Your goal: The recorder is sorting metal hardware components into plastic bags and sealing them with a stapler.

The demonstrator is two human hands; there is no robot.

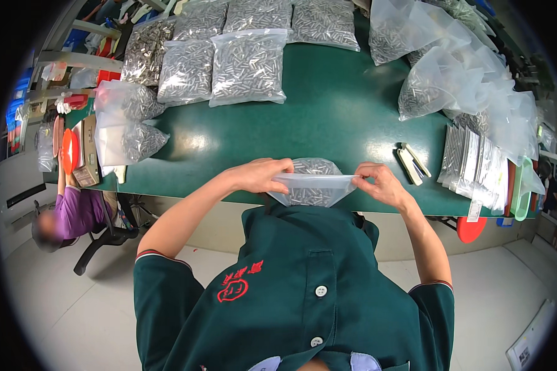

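Observation:
Right in front of me, at the table's near edge, stands a clear plastic zip bag [314, 193] partly filled with small silvery metal pins. My left hand [261, 175] pinches the left end of the bag's top edge between thumb and fingers. At the opposite end of that edge, my right hand [379, 183] grips it the same way. The top edge is stretched straight between both hands. Whether the bag's mouth is sealed, I cannot tell. The lower part of the bag is hidden by its front and my shirt.
Several filled zip bags [249, 68] lie at the back of the green table [334, 117]. More open bags [436, 86] crowd the right, near a stapler [413, 164] and a stack of slips [473, 167]. Small bags [143, 141] and a scale [88, 151] stand left. A co-worker [80, 213] sits far left.

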